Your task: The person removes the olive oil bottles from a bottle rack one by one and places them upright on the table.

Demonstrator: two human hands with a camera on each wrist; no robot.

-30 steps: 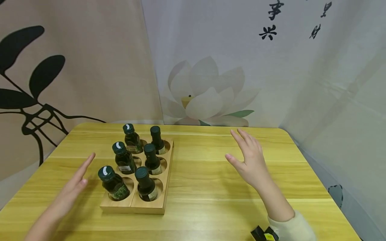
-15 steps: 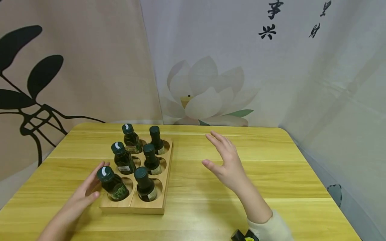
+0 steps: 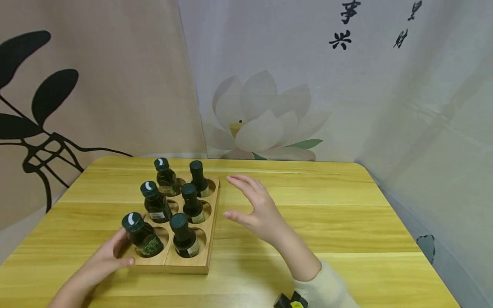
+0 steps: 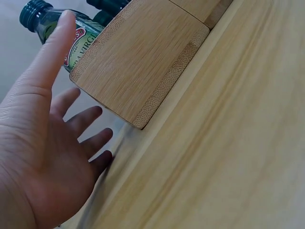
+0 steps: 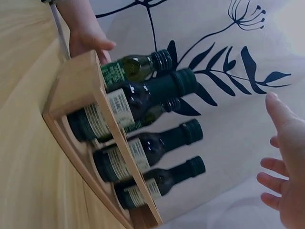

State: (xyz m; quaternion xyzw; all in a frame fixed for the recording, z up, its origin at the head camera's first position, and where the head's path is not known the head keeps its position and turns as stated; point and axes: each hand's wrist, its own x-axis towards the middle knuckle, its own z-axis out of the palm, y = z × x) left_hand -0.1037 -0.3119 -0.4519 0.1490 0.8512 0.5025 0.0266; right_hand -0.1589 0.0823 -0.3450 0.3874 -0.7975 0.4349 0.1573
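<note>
A wooden two-row rack (image 3: pixel 187 269) with round holes stands on the left half of the table, holding several dark green bottles. Wider bottles, such as the nearest left one (image 3: pixel 148 241), fill the left row. Slimmer ones, such as the near right bottle (image 3: pixel 186 239), fill the right row. My left hand (image 3: pixel 103 258) is at the rack's near left corner, thumb by the front and fingers spread along the side; contact cannot be told. In the left wrist view, a bottle label (image 4: pixel 76 50) partly reads "VIRG". My right hand (image 3: pixel 262 214) hovers right of the rack, fingers apart, holding nothing.
The wooden table (image 3: pixel 346 222) extends well to the right of the rack. A cloth backdrop (image 3: pixel 269 51) with a printed lotus and dark plants hangs behind it. A black strapped device (image 3: pixel 291 300) sits at my right wrist.
My left hand has moved right to the rack's near left corner. My right hand has moved left towards the rack's right side. The rack and bottles stay in place.
</note>
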